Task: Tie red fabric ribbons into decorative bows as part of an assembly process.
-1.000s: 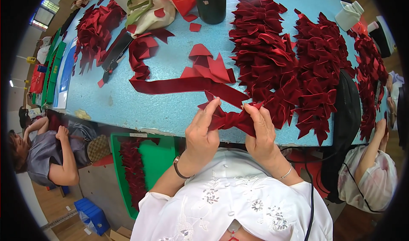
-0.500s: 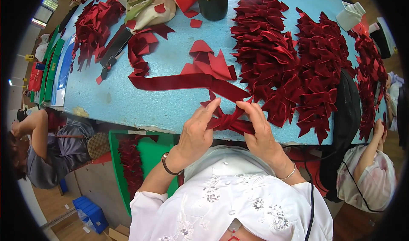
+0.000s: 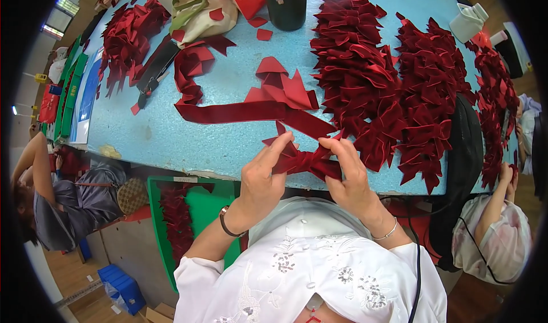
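Note:
A dark red velvet ribbon bow point(image 3: 305, 162) is stretched between my two hands at the table's near edge, its knot in the middle. My left hand point(image 3: 264, 171) pinches the bow's left side between thumb and fingers. On the other side my right hand point(image 3: 347, 169) grips the right loop the same way. Just beyond the bow lies a long flat strip of red velvet ribbon point(image 3: 228, 113), trailing left and curling back. Several red ribbon cut pieces point(image 3: 279, 86) lie behind that strip.
Rows of finished red bows point(image 3: 354, 54) cover the right side of the blue table point(image 3: 142, 146). Scissors point(image 3: 149, 85), a cloth bag point(image 3: 211, 14) and a dark tumbler point(image 3: 287, 6) stand or lie farther back. A green crate point(image 3: 214, 209) sits below the edge, left. Other people sit at both sides.
My fingers have drawn the bow's loops slightly wider and flatter, and its knot looks tighter. The person at the left has raised an arm.

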Action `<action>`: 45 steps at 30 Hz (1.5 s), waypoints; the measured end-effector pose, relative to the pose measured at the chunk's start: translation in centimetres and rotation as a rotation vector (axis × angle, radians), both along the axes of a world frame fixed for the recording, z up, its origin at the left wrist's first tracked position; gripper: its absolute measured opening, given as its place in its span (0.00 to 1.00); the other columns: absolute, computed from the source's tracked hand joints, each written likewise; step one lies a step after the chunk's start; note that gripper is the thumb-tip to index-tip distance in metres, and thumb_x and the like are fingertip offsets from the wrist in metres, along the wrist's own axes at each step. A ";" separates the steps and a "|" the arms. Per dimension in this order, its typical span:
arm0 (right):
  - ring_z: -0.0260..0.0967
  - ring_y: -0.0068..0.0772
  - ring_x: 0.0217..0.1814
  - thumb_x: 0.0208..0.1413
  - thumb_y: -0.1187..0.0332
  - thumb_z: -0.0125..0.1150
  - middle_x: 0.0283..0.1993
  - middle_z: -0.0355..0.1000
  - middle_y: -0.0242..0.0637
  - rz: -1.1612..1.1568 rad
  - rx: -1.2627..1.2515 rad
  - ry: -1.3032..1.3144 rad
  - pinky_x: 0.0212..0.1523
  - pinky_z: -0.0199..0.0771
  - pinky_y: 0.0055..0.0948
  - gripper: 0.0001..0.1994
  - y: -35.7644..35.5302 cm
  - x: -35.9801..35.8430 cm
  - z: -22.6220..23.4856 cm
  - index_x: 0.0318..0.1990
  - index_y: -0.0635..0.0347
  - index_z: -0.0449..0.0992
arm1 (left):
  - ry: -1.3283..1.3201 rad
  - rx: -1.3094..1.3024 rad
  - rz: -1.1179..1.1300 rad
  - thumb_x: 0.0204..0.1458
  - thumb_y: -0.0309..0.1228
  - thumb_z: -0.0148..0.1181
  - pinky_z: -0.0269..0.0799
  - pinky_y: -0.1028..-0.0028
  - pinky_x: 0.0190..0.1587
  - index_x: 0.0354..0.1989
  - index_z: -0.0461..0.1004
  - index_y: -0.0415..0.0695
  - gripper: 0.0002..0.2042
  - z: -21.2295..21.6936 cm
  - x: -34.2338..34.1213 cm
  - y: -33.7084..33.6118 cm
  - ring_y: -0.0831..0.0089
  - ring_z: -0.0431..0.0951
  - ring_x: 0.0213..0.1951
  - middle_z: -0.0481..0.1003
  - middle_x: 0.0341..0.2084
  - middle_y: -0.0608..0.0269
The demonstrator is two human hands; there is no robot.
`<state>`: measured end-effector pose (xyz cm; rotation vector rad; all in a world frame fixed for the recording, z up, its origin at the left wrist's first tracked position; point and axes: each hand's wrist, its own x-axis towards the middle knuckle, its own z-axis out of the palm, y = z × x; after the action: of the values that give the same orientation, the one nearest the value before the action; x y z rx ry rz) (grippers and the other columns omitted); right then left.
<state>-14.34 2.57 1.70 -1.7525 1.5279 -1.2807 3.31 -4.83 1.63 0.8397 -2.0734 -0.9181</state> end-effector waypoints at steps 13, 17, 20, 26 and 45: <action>0.64 0.47 0.41 0.32 0.87 0.52 0.45 0.66 0.50 -0.116 -0.234 0.183 0.41 0.67 0.34 0.31 0.4 0.6 0.2 0.53 0.72 0.63 | 0.058 0.003 0.118 0.41 0.08 0.47 0.71 0.75 0.46 0.55 0.66 0.36 0.27 1.8 -0.7 0.9 0.69 0.76 0.45 0.74 0.46 0.52; 0.65 0.44 0.41 0.33 0.87 0.53 0.46 0.66 0.50 -0.078 -0.147 0.103 0.43 0.67 0.34 0.32 0.8 0.3 0.8 0.54 0.70 0.62 | 0.041 0.048 0.064 0.42 0.09 0.48 0.72 0.76 0.45 0.54 0.65 0.36 0.26 1.6 -0.9 0.0 0.71 0.76 0.44 0.74 0.45 0.53; 0.66 0.41 0.43 0.35 0.85 0.55 0.47 0.66 0.49 -0.032 -0.089 0.009 0.45 0.67 0.33 0.32 1.0 0.1 0.6 0.56 0.69 0.60 | 0.046 0.096 0.039 0.43 0.10 0.50 0.72 0.77 0.43 0.54 0.65 0.35 0.25 1.8 -1.1 -0.6 0.73 0.76 0.42 0.74 0.44 0.55; 0.67 0.34 0.47 0.40 0.76 0.67 0.51 0.65 0.43 0.120 -0.049 -0.319 0.48 0.67 0.29 0.38 1.4 -0.5 1.0 0.61 0.64 0.56 | 0.275 0.458 0.000 0.43 0.15 0.54 0.74 0.74 0.39 0.52 0.66 0.38 0.23 2.2 -1.4 -1.6 0.70 0.78 0.39 0.73 0.44 0.54; 0.68 0.17 0.33 0.46 0.77 0.66 0.32 0.72 0.32 -0.054 0.255 -0.741 0.33 0.68 0.15 0.07 0.0 -1.6 0.8 0.31 0.65 0.72 | 0.130 0.768 -0.459 0.44 0.16 0.56 0.71 0.79 0.36 0.46 0.67 0.34 0.17 4.6 -3.6 -5.2 0.78 0.74 0.32 0.73 0.31 0.62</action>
<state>-15.97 2.53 2.52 -0.9178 1.2236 -1.4579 -0.27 -10.08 6.25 0.6347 -1.8175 -2.0340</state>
